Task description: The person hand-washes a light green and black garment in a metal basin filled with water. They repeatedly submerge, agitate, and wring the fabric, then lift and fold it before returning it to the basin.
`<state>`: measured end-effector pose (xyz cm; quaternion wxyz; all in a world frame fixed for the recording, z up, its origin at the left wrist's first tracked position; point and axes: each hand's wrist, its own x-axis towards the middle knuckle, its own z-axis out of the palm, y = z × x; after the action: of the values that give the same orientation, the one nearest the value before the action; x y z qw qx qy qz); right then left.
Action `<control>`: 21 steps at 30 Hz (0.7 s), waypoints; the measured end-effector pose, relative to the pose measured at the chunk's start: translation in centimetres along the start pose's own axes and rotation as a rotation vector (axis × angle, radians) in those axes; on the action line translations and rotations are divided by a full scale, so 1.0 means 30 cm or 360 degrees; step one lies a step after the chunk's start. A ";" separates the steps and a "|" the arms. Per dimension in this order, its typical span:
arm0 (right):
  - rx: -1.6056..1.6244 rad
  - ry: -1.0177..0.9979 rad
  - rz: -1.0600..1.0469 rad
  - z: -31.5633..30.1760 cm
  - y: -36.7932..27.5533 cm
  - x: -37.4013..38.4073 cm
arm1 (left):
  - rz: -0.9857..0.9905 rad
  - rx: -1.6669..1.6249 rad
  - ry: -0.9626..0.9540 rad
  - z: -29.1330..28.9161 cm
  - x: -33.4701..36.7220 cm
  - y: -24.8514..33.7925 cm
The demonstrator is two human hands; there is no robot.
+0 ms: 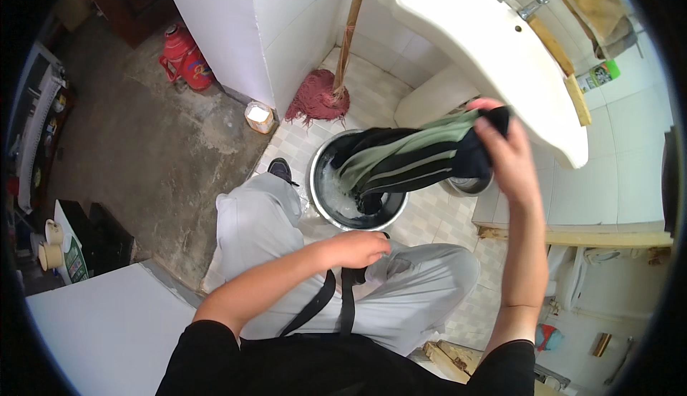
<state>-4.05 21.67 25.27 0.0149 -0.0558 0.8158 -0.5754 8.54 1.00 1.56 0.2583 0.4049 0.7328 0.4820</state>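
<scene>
My right hand (507, 149) is closed on one end of a wet dark garment (422, 154) with pale green panels and light stripes. The garment slants down leftward from this raised grip into a round metal basin (394, 219) on the floor. Foamy water (335, 187) shows in the basin's left half, and the garment's lower end is in it. My left hand (358, 249) hovers in front of the basin, above my lap, its fingers curled together. Whatever it may hold is hidden; a small black spot shows by its fingertips.
A white sink (458, 20) overhangs at the upper right, close to the lifted garment. Behind the basin stands a mop (320, 97) with a red head. A second metal bowl (469, 185) sits right of the basin. Leftward are a white-topped container (259, 118) and a red thermos flask (186, 60).
</scene>
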 end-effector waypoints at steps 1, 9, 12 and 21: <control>0.0052 0.0089 -0.0022 -0.033 -0.074 -0.033 | 0.0103 -0.0218 -0.0093 -0.018 0.013 -0.011; 0.0062 0.0569 -0.0523 -0.172 -0.419 -0.183 | -0.0222 -0.1109 0.0629 -0.308 -0.028 -0.008; 0.0116 0.0566 -0.0470 -0.154 -0.387 -0.190 | -0.0332 -0.1177 0.0772 -0.365 0.007 0.003; 0.0046 0.0530 0.0037 0.076 0.444 0.007 | -0.0561 -0.1291 0.0794 -0.330 0.155 -0.108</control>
<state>-5.03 23.91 12.00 -0.1131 0.0499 0.7993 -0.5881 -2.67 -0.68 2.63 0.2893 0.0148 0.5833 0.7589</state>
